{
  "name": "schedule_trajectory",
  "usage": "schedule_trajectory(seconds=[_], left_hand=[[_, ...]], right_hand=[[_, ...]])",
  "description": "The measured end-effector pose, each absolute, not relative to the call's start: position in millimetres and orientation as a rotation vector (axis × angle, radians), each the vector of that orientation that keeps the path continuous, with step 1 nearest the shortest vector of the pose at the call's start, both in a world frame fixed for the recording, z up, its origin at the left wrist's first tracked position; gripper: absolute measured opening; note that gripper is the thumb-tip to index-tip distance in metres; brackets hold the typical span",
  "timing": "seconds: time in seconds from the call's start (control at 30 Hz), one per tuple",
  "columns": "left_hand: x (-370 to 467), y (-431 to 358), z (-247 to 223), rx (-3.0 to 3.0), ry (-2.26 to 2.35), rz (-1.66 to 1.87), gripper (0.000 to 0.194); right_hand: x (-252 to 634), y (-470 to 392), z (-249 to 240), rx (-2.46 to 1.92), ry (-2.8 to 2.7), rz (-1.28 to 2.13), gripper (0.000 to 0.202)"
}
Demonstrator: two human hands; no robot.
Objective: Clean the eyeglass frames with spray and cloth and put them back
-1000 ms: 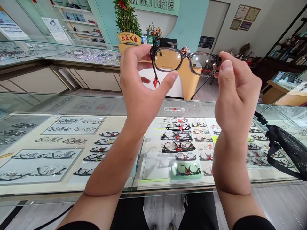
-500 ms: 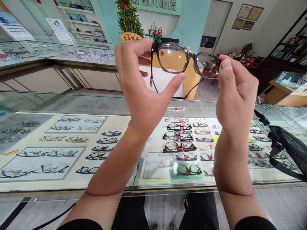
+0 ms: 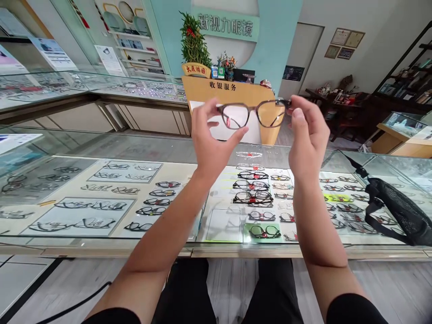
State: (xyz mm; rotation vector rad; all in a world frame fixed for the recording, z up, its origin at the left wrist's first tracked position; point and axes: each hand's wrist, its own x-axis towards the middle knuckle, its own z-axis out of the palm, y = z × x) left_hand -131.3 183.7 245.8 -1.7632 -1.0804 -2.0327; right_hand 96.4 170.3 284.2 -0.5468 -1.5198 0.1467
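A pair of dark-rimmed glasses (image 3: 253, 109) is held up above the counter, roughly level, with its two lenses side by side. My left hand (image 3: 212, 141) grips the left end of the frame; its thumb points right, beneath the left lens. At the right end, near the hinge, the fingers and thumb of my right hand (image 3: 308, 137) close on the frame. The temples show partly through the lenses, with a small red tag behind the left one. Below my hands, rows of glasses (image 3: 253, 198) lie in the glass display counter (image 3: 141, 248).
A black mesh bag (image 3: 398, 211) with a strap rests on the counter at right. Beyond stands a wooden cash desk (image 3: 199, 90) with a leafy plant (image 3: 195, 45). Another glass case (image 3: 135, 90) runs along the far left; a smaller case (image 3: 405, 126) stands far right.
Both hands have carried the glasses farther away and lower in view. The frame, slanting down to the right before, is now about level. My view has tilted up, showing more of the wall.
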Motion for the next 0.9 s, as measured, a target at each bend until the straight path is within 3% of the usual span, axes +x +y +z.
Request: schedule_trajectory(seconds=[0.13,0.4,0.9], left_hand=[[-137.1,170.5,216.2,-1.809,-1.103,-1.923,0.072],[-138.3,173.7,144.8,-1.822,-1.122,-1.745,0.069],[-144.3,172.7,128.4,-1.865,-1.096,-1.715,0.074]], right_hand=[[103.0,178.9,248.2,-0.599,-1.426,0.319,0.037],[99.8,190.2,158.2,-0.818,-1.288,0.568,0.033],[99.4,198.8,150.4,-0.890,-1.316,0.906,0.038]])
